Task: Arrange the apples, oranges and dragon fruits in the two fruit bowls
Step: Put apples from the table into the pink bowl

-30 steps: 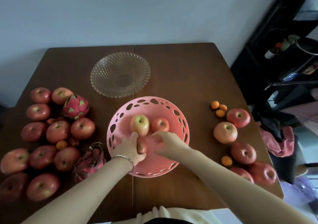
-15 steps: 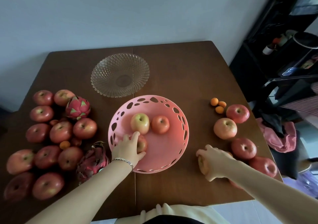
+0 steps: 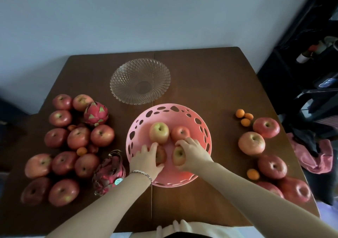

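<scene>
Looking down from the head view: a dark wooden table (image 3: 201, 84) fills the middle of the frame. A pink bowl (image 3: 199, 117) with cut-out holes sits at centre; a glass bowl (image 3: 124, 80) stands just above it, nothing in it.

Inside the pink bowl, four apples. Yellow-green apple (image 3: 158, 132) and a red apple (image 3: 180, 132) lie side by side toward the upper part. Below them, the left hand (image 3: 146, 161), bracelet (image 3: 141, 173) at the wrist, curls its fingers around a reddish apple (image 3: 161, 155). The right hand (image 3: 193, 154) grips a yellowish apple (image 3: 178, 155) from the right, fingers wrapped over its top. The two held apples sit just beside each other, low in the bowl.

Left of frame: a cluster of apples (image 3: 78, 138), two dragon fruits (image 3: 96, 113) (image 3: 109, 171), and a small orange (image 3: 81, 151) among them. Right of frame: more red apples (image 3: 251, 143), three small oranges (image 3: 240, 113) at the upper edge of that group, one more orange (image 3: 253, 174) lower down.

Pink cloth (image 3: 314, 157) lies past the table's right edge.
</scene>
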The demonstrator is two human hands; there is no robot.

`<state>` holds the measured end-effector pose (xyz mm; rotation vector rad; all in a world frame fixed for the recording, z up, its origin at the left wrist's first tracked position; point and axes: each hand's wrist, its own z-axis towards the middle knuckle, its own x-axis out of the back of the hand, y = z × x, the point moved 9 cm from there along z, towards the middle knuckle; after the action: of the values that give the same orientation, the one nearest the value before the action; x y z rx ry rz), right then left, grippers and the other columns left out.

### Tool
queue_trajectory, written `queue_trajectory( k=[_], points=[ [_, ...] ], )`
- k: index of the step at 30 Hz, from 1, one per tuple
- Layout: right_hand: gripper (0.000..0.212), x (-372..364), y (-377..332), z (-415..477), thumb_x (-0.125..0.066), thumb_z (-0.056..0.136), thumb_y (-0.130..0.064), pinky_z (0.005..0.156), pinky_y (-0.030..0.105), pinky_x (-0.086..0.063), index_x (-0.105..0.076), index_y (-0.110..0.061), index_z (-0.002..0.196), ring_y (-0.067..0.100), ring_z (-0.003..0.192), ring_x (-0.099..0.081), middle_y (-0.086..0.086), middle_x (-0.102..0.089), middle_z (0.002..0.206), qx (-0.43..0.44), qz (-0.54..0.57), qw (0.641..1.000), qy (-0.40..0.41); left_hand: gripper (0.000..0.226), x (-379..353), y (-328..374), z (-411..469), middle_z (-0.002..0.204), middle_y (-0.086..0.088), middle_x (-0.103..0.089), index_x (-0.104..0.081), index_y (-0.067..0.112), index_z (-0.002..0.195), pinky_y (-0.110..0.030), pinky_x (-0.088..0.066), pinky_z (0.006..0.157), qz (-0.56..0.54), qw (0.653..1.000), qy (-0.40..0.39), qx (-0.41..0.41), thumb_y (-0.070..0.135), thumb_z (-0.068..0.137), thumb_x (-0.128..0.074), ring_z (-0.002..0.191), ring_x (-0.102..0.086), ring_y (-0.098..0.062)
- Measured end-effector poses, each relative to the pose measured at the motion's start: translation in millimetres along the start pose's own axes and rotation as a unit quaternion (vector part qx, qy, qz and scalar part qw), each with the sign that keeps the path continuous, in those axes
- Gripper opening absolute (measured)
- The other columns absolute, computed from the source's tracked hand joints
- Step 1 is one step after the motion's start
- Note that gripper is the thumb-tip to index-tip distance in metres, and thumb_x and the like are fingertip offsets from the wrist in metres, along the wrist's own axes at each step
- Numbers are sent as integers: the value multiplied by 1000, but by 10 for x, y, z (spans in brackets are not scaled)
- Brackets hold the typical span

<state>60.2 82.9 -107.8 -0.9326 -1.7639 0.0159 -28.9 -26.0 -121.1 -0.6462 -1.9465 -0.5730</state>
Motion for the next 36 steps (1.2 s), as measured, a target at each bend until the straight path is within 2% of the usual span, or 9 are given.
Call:
queue_trajectory(
  k=[5,9,12,16,19,22,27,32,36],
  points=[
    [67,-152,23,40,-74,73,-21,84,40,-47,-37,-17,129,31,113,-45,13,-26,133,-48,-30,998,-16,51,77,143,-68,138,-8,-37,-45,18,127,-41,-38,102,-6,996,78,-43,27,79,-63,125,-41,-30],
    [67,-148,25,26,-75,74,-29,87,41,-46,-37,-16,127,32,114,-45,13,-32,128,-68,-8,997,-24,37,147,432,-137,98,2,-68,-67,21,100,-38,-53,80,-38,966,170,-189,21,63,-70,90,-68,-20],
    [57,134,11,-113,-65,81,-35,91,37,-42,-41,-16,129,28,119,-43,9,-47,126,-33,-38,998,25,40,123,523,-132,87,11,-71,-65,36,105,-39,-52,78,-15,970,138,-199,42,72,-43,85,-68,-17],
    [37,864,518,-509,-48,88,-13,83,30,-42,-53,-20,124,22,114,-48,2,-57,119,-62,-22,977,205,46,3,556,-32,112,11,-64,-52,40,123,-45,-31,101,23,982,48,-183,52,81,-40,116,-50,-22],
    [44,709,1208,-673,-45,88,-6,77,30,-45,-47,-24,128,24,117,-48,3,-46,130,-194,-113,972,76,40,12,556,-50,87,10,-72,-65,37,106,-47,-46,83,26,977,68,-200,45,68,-61,93,-64,-23],
    [44,192,1553,-764,-46,91,-11,91,32,-44,-41,-22,133,24,124,-42,6,-40,135,-227,-244,939,-91,41,22,517,-62,75,15,-70,-66,38,101,-43,-52,72,42,971,97,-213,46,61,-59,83,-68,-18],
    [40,84,1569,-665,-46,91,-3,89,28,-46,-43,-15,129,24,124,-41,7,-48,130,-191,-286,937,-65,52,21,495,-44,92,13,-71,-60,39,116,-45,-45,86,12,971,82,-225,50,71,-34,103,-62,-19],
    [34,655,1100,-565,-53,87,-13,85,30,-46,-55,-16,121,24,115,-48,6,-52,121,-147,-127,980,43,48,-62,474,7,129,12,-53,-35,42,137,-37,-17,109,4,974,17,-224,41,90,-44,132,-33,-14],
    [28,957,326,-367,-65,78,-14,81,23,-43,-65,-13,106,16,93,-52,0,-56,102,8,109,980,164,49,-20,361,39,135,5,-48,-47,29,132,-34,-24,111,-57,979,41,-191,27,84,-59,131,-37,-17]
  ],
)
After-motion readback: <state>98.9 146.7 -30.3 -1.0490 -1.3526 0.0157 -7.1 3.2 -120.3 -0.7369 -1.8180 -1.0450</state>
